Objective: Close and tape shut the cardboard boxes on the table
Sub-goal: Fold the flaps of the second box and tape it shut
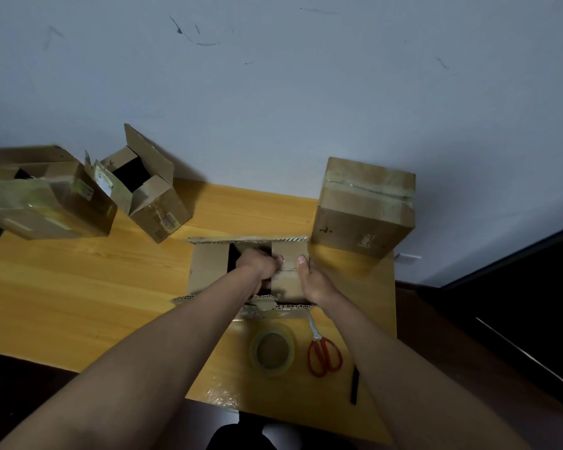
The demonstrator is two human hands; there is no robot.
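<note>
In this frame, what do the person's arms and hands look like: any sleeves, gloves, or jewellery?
Both forearms are bare up to the frame edge, with no sleeves visible. Neither the left hand nor the right hand wears a glove. No watch or wristband shows on either wrist. A small ring-like glint sits near the left hand's fingers, but it is too small to confirm.

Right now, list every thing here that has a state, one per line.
Center box: open, inner flaps being folded down.
Right box: closed, taped across the top.
Back box: open, flaps up, tilted.
Far-left box: top open, old tape on its side.
Tape roll: lying flat, untouched.
Scissors: closed, lying on the table.
Left hand: gripping a flap.
Right hand: pressing the right flap.
</note>
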